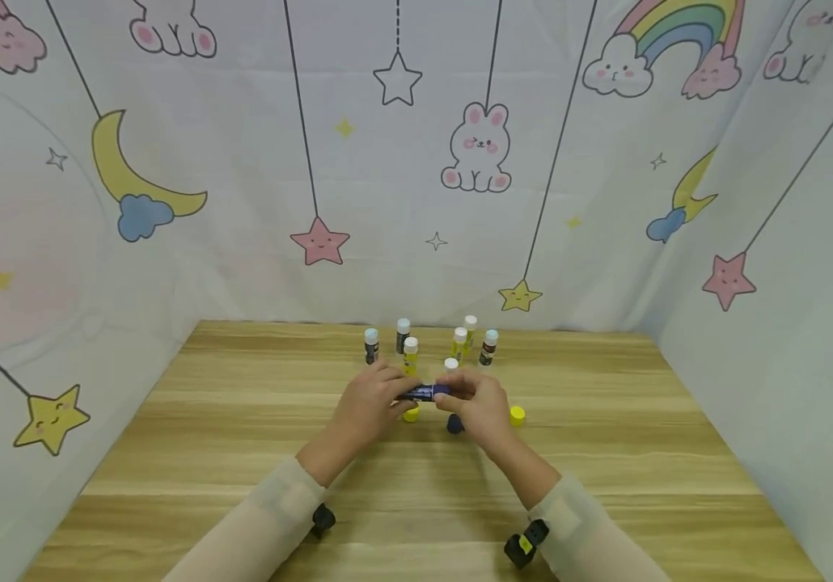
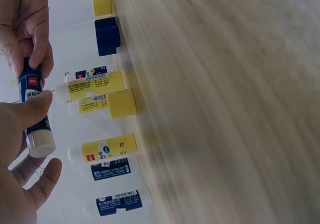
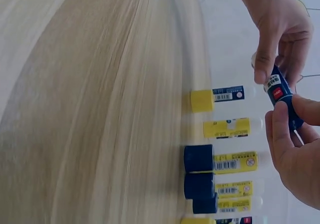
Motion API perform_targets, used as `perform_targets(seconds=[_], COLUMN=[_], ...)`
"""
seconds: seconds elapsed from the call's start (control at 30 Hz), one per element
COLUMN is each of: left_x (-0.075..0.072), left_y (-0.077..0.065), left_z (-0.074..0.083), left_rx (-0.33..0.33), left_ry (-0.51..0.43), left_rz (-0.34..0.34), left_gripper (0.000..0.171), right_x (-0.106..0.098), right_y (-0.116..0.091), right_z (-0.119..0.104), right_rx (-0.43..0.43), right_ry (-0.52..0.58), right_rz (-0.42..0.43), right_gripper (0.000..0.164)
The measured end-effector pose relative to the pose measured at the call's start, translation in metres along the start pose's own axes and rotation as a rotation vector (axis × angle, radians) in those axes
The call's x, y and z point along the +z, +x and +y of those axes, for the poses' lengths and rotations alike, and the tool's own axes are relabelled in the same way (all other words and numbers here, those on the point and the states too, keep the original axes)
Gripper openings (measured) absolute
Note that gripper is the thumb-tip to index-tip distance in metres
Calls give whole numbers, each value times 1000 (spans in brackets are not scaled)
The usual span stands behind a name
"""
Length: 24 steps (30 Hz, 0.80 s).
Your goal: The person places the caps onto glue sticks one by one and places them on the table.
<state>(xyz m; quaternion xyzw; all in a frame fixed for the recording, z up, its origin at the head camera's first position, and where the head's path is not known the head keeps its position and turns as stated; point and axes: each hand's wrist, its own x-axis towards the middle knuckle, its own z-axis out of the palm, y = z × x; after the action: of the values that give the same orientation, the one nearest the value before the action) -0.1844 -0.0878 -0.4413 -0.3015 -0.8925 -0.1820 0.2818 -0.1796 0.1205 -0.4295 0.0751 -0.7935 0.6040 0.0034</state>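
Note:
Both hands hold one navy glue stick (image 1: 420,394) with a white end, tilted above the table. My left hand (image 1: 373,400) grips its barrel near the white end, thumb along the side. At the navy end, my right hand (image 1: 480,404) pinches the navy cap (image 1: 441,390) between thumb and fingers. In the left wrist view, the glue stick (image 2: 34,101) shows a red label patch between the two hands. Below and near the hands, a yellow cap (image 1: 411,415) and a navy cap (image 1: 455,424) sit on the table, with another yellow cap (image 1: 517,415) to the right.
Behind the hands stand several upright glue sticks, white ends up, including a yellow one (image 1: 411,356), a dark one (image 1: 372,347) and another dark one (image 1: 488,349). The wooden table (image 1: 242,453) meets a patterned cloth (image 1: 402,267) at the back and sides.

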Motion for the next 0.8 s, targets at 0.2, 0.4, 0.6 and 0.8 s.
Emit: perform_targets(seconds=[0.2, 0.4, 0.6, 0.8], left_x=[1, 0, 2, 2], left_y=[-3, -5, -9, -11], left_z=[-5, -13, -25, -38], left_rx=[-16, -58, -222, -361], left_ry=[40, 35, 8, -58], left_rz=[5, -5, -78, -90], left_gripper=[34, 23, 18, 22], right_x=[-18, -44, -83, -133], right_y=[-1, -2, -3, 2], right_z=[0, 5, 10, 12], right_rx=[18, 70, 90, 60], right_ry=[24, -42, -221, -432], right_rz=[11, 32, 71, 111], right_gripper=[24, 25, 26, 33])
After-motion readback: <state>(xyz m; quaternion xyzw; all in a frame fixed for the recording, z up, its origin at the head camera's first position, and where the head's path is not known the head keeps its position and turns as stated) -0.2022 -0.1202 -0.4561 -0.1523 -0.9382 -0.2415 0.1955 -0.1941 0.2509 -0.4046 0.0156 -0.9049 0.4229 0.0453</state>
